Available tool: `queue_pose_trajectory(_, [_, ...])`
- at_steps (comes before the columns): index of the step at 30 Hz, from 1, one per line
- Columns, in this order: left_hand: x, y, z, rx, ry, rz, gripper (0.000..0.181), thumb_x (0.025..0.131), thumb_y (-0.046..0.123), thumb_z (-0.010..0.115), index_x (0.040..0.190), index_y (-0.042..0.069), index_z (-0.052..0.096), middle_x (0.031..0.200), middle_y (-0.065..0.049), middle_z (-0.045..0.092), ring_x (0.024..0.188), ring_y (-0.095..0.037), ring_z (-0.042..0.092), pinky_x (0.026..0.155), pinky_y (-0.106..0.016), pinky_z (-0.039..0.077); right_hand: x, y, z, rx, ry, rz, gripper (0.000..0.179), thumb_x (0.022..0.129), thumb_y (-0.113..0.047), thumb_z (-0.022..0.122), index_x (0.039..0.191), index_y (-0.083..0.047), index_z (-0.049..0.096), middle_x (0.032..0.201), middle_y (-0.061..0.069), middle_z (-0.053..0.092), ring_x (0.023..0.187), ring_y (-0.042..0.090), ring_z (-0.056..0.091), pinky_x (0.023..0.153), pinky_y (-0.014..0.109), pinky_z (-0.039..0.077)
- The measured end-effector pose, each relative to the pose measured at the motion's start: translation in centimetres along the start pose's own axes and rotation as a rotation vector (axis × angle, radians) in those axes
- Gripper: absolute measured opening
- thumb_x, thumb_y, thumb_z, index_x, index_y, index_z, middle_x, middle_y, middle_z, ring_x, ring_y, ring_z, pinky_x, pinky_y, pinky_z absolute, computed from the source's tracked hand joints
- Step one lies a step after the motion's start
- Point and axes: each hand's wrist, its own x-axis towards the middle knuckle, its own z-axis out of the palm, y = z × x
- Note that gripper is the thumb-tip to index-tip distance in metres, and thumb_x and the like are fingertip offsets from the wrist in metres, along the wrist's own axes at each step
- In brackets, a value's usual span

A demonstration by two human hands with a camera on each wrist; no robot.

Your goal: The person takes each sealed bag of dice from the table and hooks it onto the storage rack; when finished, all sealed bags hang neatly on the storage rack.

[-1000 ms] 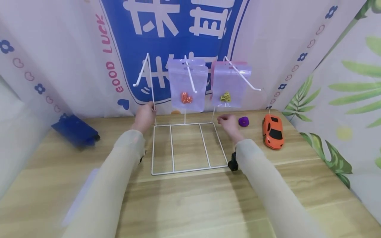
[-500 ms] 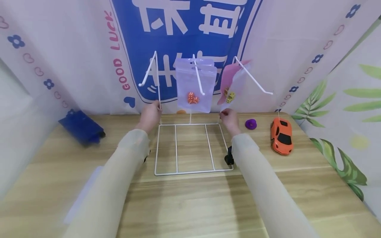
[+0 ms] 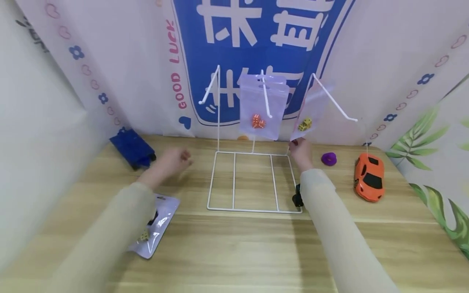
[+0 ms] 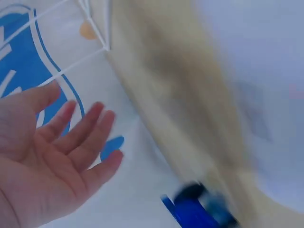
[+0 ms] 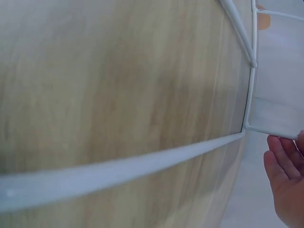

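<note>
A white wire display rack [image 3: 221, 210] stands on the table, its hooks pointing toward me. My right hand [image 3: 301, 154] pinches the rack's right upright low down, as the right wrist view shows with the upright [image 5: 270, 131] at the fingertips. Just above that hand hangs a bag with yellow dice [image 3: 305, 124], turned at an angle on the right hook. A bag with orange dice [image 3: 258, 121] hangs on the middle hook; the left hook [image 3: 209, 87] carries nothing. My left hand [image 3: 170, 162] is off the rack, fingers loosely spread and holding nothing in the left wrist view.
A blue packet [image 3: 132, 148] lies at the back left. Partly under my left sleeve lies a clear-fronted bag [image 3: 165, 213] with small items. A purple object [image 3: 329, 158] and an orange toy car [image 3: 370, 179] are on the right. A curtain hangs behind.
My left hand has let go of the rack's left upright and moved left. My right hand has taken hold of the right upright. The yellow-dice bag has swung to an angle.
</note>
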Motion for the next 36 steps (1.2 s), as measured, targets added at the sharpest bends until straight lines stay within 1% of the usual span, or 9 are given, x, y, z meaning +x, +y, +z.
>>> queue_pose_trajectory(4, [-5.6, -1.5, 0.2, 0.104, -0.072, -0.034, 0.042, 0.090, 0.024, 0.057, 0.117, -0.007, 0.050, 0.112, -0.027, 0.055, 0.098, -0.039, 0.055, 0.084, -0.052, 0.043, -0.8, -0.7, -0.4, -0.072, -0.025, -0.026, 0.020, 0.092, -0.006, 0.049, 0.096, 0.012, 0.057, 0.088, 0.024, 0.059, 0.080, 0.036, 0.054, 0.075, 0.043, 0.046])
queue_pose_trajectory(7, [-8.8, -2.1, 0.2, 0.200, -0.110, -0.064, 0.052, 0.086, 0.027, 0.062, 0.120, -0.009, 0.047, 0.112, -0.030, 0.054, 0.100, -0.044, 0.052, 0.084, -0.054, 0.042, -1.1, -0.7, -0.4, -0.075, 0.015, -0.044, 0.021, 0.092, -0.007, 0.047, 0.095, 0.012, 0.057, 0.089, 0.026, 0.059, 0.081, 0.038, 0.055, 0.075, 0.045, 0.045])
queue_pose_trajectory(12, [-12.1, -2.6, 0.3, 0.307, -0.180, -0.150, 0.076, 0.080, 0.041, 0.066, 0.127, -0.012, 0.038, 0.117, -0.035, 0.048, 0.109, -0.049, 0.045, 0.088, -0.057, 0.037, -1.3, -0.2, -0.7, -0.076, 0.099, -0.060, 0.019, 0.091, -0.005, 0.048, 0.090, 0.011, 0.056, 0.087, 0.029, 0.058, 0.080, 0.041, 0.056, 0.076, 0.047, 0.046])
queue_pose_trajectory(16, [-13.9, -3.2, 0.7, 0.312, -0.222, -0.193, 0.092, 0.075, 0.050, 0.068, 0.128, -0.016, 0.033, 0.119, -0.038, 0.044, 0.109, -0.051, 0.043, 0.088, -0.057, 0.037, -1.2, -0.2, -0.7, -0.076, 0.076, -0.067, 0.018, 0.091, -0.004, 0.047, 0.091, 0.011, 0.056, 0.086, 0.028, 0.058, 0.079, 0.039, 0.056, 0.075, 0.046, 0.046])
queue_pose_trajectory(21, [-15.3, -3.8, 1.3, 0.317, -0.186, -0.186, 0.093, 0.071, 0.047, 0.072, 0.129, -0.015, 0.033, 0.116, -0.039, 0.045, 0.107, -0.052, 0.045, 0.087, -0.057, 0.038, -1.1, -0.8, 0.0, -0.123, 0.037, -0.059, 0.016, 0.090, -0.005, 0.047, 0.081, 0.006, 0.055, 0.076, 0.020, 0.055, 0.072, 0.034, 0.050, 0.068, 0.042, 0.042])
queue_pose_trajectory(26, [-14.8, -3.6, 1.6, 0.286, -0.107, -0.193, 0.089, 0.070, 0.034, 0.074, 0.133, -0.011, 0.029, 0.110, -0.042, 0.044, 0.098, -0.053, 0.048, 0.079, -0.059, 0.041, -1.0, -0.2, 0.0, -0.131, 0.041, -0.073, 0.018, 0.090, -0.005, 0.047, 0.084, 0.009, 0.057, 0.079, 0.022, 0.056, 0.073, 0.035, 0.051, 0.069, 0.044, 0.043])
queue_pose_trajectory(31, [-13.8, -3.6, 1.6, 0.130, 0.012, -0.156, 0.075, 0.074, 0.012, 0.066, 0.133, -0.010, 0.026, 0.104, -0.038, 0.050, 0.088, -0.045, 0.054, 0.075, -0.057, 0.044, -1.1, 0.1, 0.2, -0.147, 0.080, -0.139, 0.017, 0.089, -0.006, 0.050, 0.083, 0.010, 0.056, 0.083, 0.029, 0.058, 0.077, 0.041, 0.053, 0.074, 0.050, 0.043])
queue_pose_trajectory(34, [-13.1, -3.0, 1.3, 0.056, 0.050, -0.114, 0.058, 0.078, 0.009, 0.063, 0.126, -0.012, 0.038, 0.102, -0.032, 0.055, 0.086, -0.038, 0.055, 0.075, -0.054, 0.044, -1.1, -0.1, 0.2, -0.153, 0.084, -0.164, 0.017, 0.089, -0.006, 0.050, 0.081, 0.009, 0.055, 0.082, 0.029, 0.057, 0.077, 0.042, 0.053, 0.074, 0.050, 0.043])
queue_pose_trajectory(36, [-12.7, -2.2, 1.1, 0.037, 0.053, -0.079, 0.046, 0.081, 0.012, 0.062, 0.119, -0.010, 0.048, 0.100, -0.026, 0.059, 0.085, -0.033, 0.055, 0.075, -0.051, 0.045, -1.0, -0.2, 0.1, -0.164, 0.070, -0.157, 0.019, 0.090, -0.006, 0.049, 0.081, 0.009, 0.055, 0.081, 0.028, 0.057, 0.076, 0.041, 0.053, 0.074, 0.049, 0.043])
